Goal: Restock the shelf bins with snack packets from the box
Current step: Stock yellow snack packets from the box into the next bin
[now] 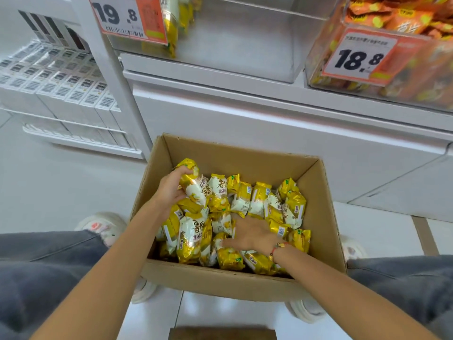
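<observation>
Both hands down inside the open brown cardboard box, well apart; left hand curled around one yellow-and-white foil snack packet at the box's far-left corner, that packet tilted with its long axis running from far-left to near-right; right hand laid palm-down with fingers spread across the heap of matching yellow packets near the box's front wall, pressing rather than gripping so far as can be made out. Above and beyond the box, on the white shelf, a clear plastic bin behind the 19.8 price tag, holding only a few yellow packets at its left end; likely the destination, lying straight up and ahead of the box, with the left hand the closer one. To the right of the box's line, a second clear bin of orange packets with an 18.8 tag. Fingertips of the right hand partly sunk among packets and hard to read; box bottom hidden; upper bins cut off by the frame edge.
</observation>
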A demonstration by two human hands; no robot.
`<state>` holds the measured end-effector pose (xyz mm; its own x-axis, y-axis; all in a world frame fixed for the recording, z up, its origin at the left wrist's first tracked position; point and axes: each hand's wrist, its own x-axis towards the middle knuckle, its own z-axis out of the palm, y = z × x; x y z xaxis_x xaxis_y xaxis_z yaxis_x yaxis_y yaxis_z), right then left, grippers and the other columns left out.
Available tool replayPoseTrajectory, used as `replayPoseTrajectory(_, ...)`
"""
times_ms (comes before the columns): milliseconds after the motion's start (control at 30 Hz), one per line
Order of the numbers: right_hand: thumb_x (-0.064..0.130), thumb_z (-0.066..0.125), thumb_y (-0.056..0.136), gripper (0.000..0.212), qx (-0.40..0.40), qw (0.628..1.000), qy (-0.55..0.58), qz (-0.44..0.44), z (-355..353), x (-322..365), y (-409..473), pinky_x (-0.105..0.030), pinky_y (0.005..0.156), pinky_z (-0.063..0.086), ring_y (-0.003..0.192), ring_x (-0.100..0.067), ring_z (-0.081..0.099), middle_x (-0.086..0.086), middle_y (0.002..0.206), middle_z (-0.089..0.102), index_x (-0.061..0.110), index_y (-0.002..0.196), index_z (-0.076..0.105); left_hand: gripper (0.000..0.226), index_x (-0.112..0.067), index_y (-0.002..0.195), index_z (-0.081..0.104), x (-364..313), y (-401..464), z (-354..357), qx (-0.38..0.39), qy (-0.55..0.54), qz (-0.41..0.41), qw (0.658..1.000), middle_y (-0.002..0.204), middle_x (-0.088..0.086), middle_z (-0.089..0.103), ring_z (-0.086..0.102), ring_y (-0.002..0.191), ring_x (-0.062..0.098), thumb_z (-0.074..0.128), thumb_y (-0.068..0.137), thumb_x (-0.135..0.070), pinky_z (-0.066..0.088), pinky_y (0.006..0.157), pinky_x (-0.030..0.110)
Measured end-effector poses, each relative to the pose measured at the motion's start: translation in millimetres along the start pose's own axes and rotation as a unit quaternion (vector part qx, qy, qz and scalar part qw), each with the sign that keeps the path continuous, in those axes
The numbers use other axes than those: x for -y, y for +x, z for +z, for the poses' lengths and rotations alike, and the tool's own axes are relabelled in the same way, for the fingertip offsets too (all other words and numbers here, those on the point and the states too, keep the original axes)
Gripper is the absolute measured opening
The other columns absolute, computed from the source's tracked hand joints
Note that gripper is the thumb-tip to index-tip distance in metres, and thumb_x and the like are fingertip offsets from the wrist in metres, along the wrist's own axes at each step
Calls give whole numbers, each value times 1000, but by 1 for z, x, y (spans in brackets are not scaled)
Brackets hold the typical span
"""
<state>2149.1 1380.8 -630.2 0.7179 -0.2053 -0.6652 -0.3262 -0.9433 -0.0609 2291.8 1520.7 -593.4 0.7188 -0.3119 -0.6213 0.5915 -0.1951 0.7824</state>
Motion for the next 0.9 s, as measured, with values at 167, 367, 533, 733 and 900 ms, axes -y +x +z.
replayPoseTrajectory(167, 72, 50, 82, 60, 117, 993, -11, -26, 3, 18, 0, -31, 66, 40, 75, -18, 53, 3, 70, 44, 16, 65, 40, 34, -15, 118, 57, 1, -1, 1, 54, -59, -45, 996, 115, 6, 63, 61, 101, 23, 46, 92, -34, 48, 81, 27)
replayPoseTrajectory(367, 36, 66, 87, 44, 154, 961, 226, 35, -10, 16, 1, -29, 75, 52, 99, -22, 56, -8, 114, 55, 7, 117, 55, 38, -14, 115, 59, 2, 4, -1, 123, -83, -57, 987, 108, 7, 65, 58, 103, 26, 46, 89, -38, 39, 105, 39)
replayPoseTrajectory(533, 22, 66, 89, 75, 209, 877, 426, 76, -35, -16, 6, -50, 109, 35, 145, -35, 18, -11, 159, 17, 11, 150, 23, 26, -17, 108, 58, 1, 4, -2, 123, -75, -37, 989, 103, 8, 65, 58, 100, 25, 54, 88, -33, 43, 98, 39)
replayPoseTrajectory(733, 7, 83, 66, 85, 68, 765, 641, -17, -92, -42, -10, -43, 114, 26, 129, -20, 44, -2, 132, 55, 9, 140, 43, 23, -14, 110, 64, -15, -4, 6, 113, -115, 18, 987, 104, 5, 70, 67, 97, 17, 58, 91, -27, 50, 90, 32)
replayPoseTrajectory(900, -6, 75, 69, 65, -16, 646, 761, -56, -122, -30, -17, -36, 77, 57, 86, -22, 67, -10, 101, 68, 5, 128, 51, 42, -19, 130, 57, -46, -18, 20, 80, -238, 89, 964, 122, 0, 67, 62, 110, 8, 57, 93, -38, 48, 88, 25)
